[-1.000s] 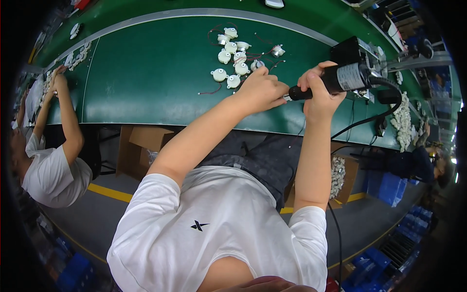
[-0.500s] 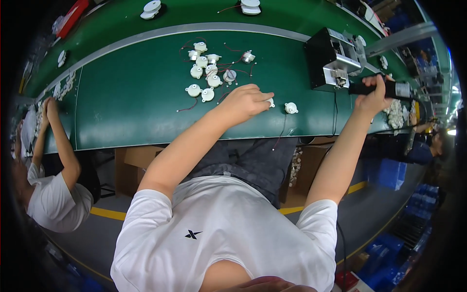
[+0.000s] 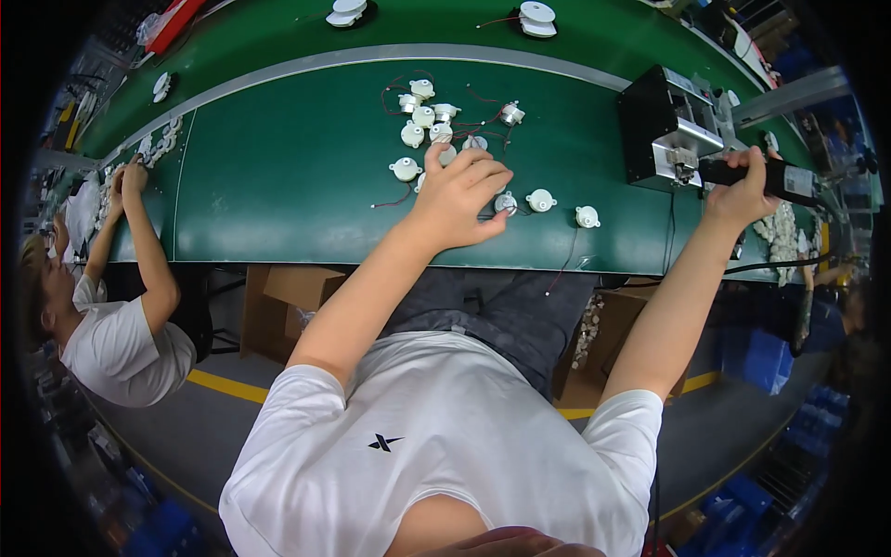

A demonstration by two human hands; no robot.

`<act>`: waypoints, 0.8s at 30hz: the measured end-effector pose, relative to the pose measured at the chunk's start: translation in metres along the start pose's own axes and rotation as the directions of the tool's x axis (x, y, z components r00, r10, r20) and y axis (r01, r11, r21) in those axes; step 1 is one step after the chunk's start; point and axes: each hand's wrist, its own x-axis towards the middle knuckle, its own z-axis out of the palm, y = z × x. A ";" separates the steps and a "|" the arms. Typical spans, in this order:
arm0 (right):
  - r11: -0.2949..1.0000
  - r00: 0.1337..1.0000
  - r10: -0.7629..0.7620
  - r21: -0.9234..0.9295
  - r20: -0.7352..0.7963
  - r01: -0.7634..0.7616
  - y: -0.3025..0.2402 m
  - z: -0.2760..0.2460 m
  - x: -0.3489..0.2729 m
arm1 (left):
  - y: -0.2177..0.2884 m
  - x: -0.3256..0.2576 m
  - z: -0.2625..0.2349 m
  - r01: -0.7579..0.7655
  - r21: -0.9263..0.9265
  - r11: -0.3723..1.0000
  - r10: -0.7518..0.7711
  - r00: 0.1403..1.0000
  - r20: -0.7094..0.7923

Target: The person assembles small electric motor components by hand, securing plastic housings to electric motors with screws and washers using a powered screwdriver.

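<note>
My left hand [image 3: 461, 197] is over the near side of a loose group of small white round parts with two ears and thin red and dark wires, such as one white part [image 3: 406, 169]. Its fingers are spread. A metal-faced round part [image 3: 506, 204] lies between thumb and forefinger; whether they touch it I cannot tell. Two more white parts, a nearer-hand one [image 3: 540, 200] and a farther one [image 3: 587, 216], lie to the right. My right hand [image 3: 739, 193] is wrapped round a black electric screwdriver [image 3: 798, 182], its tip end toward a black and silver machine [image 3: 670, 130].
Beyond the green table [image 3: 278, 186] runs a green belt [image 3: 418, 30] carrying white round pieces [image 3: 536, 13]. A co-worker [image 3: 130, 325] sits at the left, hands on white parts. A black cable [image 3: 780, 265] crosses the right edge. Cardboard boxes [image 3: 283, 316] stand under the table.
My left hand has moved left, away from the white part at its fingertips, and its fingers have spread. The right hand still holds the screwdriver beside the machine. The whole view has shifted.
</note>
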 end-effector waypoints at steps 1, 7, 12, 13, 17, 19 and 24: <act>1.000 1.000 -0.013 -0.018 -0.016 0.012 -0.007 0.001 0.001 | 0.000 0.001 0.001 -0.004 -0.002 1.000 0.004 1.000 0.000; 0.992 0.998 -0.029 -0.121 -0.048 0.023 0.015 -0.009 0.011 | 0.006 0.000 -0.006 -0.018 0.002 1.000 0.018 0.997 0.074; 0.997 0.999 0.033 -0.068 -0.043 -0.035 0.017 -0.012 0.010 | 0.009 -0.006 -0.001 -0.048 0.053 0.997 0.038 0.986 0.163; 0.997 0.999 0.043 -0.067 -0.024 -0.044 0.017 -0.015 0.008 | 0.010 -0.007 0.001 -0.046 0.079 0.996 0.033 0.987 0.158; 0.997 0.997 0.078 -0.017 -0.017 -0.078 0.014 -0.020 -0.002 | 0.012 -0.006 0.001 -0.042 0.029 0.999 0.038 0.994 0.106; 0.993 0.993 0.110 -0.053 0.050 -0.108 0.005 -0.022 -0.009 | 0.009 -0.007 0.004 -0.055 -0.027 0.998 0.058 0.994 0.097; 0.984 0.982 0.175 0.011 0.070 -0.177 -0.023 -0.011 -0.052 | 0.006 -0.006 0.011 -0.120 -0.207 0.971 0.141 0.986 0.089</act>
